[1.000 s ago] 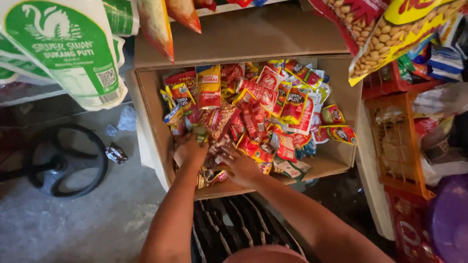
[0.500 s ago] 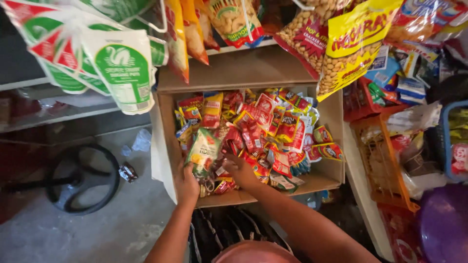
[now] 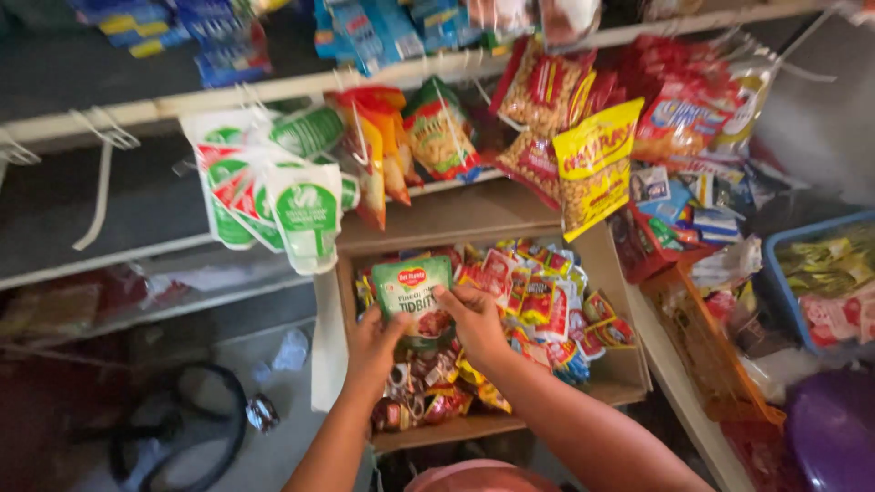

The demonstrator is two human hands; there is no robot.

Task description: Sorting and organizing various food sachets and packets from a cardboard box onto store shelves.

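Two hands gripping green pouch (image 3: 415,293), left hand (image 3: 378,342), right hand (image 3: 474,319), over crowded cardboard box (image 3: 629,364), hanging packets (image 3: 301,200) close above.

Dim shop corner, white shelves (image 3: 118,114), grey concrete floor (image 3: 273,401)

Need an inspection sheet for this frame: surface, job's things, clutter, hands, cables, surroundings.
Surface: open cardboard box under a shelf, full of sachets.
Job's things: green stand-up pouch with red logo, held upright over the box.
Clutter: red and yellow sachets piled loosely in the box.
Hands: left hand grips the pouch's lower left; right hand pinches its right edge.
Cables: black looped cord on the floor, left.
Surroundings: hanging white-green packs, yellow nut bag, blue crate at right.
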